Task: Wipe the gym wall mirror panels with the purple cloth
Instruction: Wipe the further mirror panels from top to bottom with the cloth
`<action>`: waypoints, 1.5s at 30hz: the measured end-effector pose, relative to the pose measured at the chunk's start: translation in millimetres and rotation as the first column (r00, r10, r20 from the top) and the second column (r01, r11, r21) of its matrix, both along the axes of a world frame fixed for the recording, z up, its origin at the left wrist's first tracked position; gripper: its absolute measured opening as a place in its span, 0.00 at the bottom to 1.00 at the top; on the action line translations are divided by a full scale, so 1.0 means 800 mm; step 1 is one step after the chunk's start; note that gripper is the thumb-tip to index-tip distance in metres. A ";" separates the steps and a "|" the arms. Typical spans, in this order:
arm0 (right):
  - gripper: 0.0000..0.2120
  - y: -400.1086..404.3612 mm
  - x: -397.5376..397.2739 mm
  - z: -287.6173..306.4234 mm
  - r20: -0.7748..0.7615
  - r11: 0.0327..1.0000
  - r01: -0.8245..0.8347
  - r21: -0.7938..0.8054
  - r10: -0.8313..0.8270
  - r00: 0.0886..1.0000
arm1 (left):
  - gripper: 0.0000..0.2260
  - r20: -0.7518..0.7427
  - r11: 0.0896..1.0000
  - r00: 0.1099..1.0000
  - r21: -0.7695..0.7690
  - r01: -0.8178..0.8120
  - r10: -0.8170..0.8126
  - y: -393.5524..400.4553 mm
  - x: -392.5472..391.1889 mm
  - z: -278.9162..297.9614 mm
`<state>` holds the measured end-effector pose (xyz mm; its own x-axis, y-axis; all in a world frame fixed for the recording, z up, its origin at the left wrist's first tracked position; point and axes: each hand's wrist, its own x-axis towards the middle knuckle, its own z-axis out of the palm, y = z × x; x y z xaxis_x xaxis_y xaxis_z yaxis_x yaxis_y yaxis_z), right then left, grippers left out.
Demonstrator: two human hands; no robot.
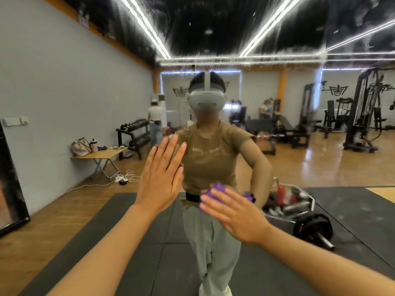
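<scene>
Mirror [64,82] glass fills nearly the whole view in front of you, and both of your hands are flat against it. Your left hand [159,178] is spread, fingers straight and pointing up, palm pressed to the glass at about chest height of your reflection. Your right hand [233,212] sits lower and to the right, fingers straight and laid over the purple cloth [217,189], pushing it against the mirror. The cloth is bunched under your fingers, with purple folds showing above your fingertips and a bit more at the right near your thumb.

Behind your hands the glass shows your reflection [210,165], wearing a grey headset, a tan short-sleeved shirt and pale trousers, standing on a dark floor mat [136,236]. Streaks and smears mark the upper part of the glass, across the reflected black ceiling and its light strips.

Further out in the reflection, a folding tabletop [102,153] on the left carries a bag and a bottle, with a dumbbell rack [134,133] beyond it. On the right, a barbell [313,228] lies on the floor beside a cart [290,201] of bottles, and weight machines stand along the far wall.
</scene>
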<state>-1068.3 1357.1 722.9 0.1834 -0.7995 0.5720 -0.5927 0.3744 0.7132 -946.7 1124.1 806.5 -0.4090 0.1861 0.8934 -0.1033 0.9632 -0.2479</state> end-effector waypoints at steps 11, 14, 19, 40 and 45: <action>0.27 -0.013 -0.002 0.119 0.030 0.981 -0.070 -0.181 0.077 0.997 | 0.25 -0.068 0.987 0.996 -0.150 -0.062 0.052 -0.030 -0.009 -0.007; 0.24 -0.025 0.002 0.200 0.052 0.904 -0.064 -0.423 0.094 0.994 | 0.26 -0.059 0.987 0.998 -0.157 -0.026 0.017 -0.032 -0.008 -0.005; 0.24 -0.046 0.007 0.196 0.085 0.816 -0.041 -0.576 0.109 0.990 | 0.25 -0.038 0.989 0.998 -0.139 0.049 -0.055 -0.036 -0.004 -0.006; 0.29 -0.019 0.002 0.108 -0.018 0.978 -0.042 -0.205 0.039 0.999 | 0.24 -0.036 0.983 0.992 -0.142 0.114 -0.120 -0.040 0.002 -0.004; 0.24 -0.024 0.001 0.224 0.090 0.821 -0.012 -0.570 0.077 0.993 | 0.25 -0.030 0.989 0.992 -0.087 0.122 -0.125 -0.041 0.012 -0.003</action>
<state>-1067.3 1337.6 901.9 0.1245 -0.3190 0.9395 -0.6772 0.6648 0.3155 -937.2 1091.0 804.4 -0.3465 0.3084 0.8859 0.0048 0.9450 -0.3271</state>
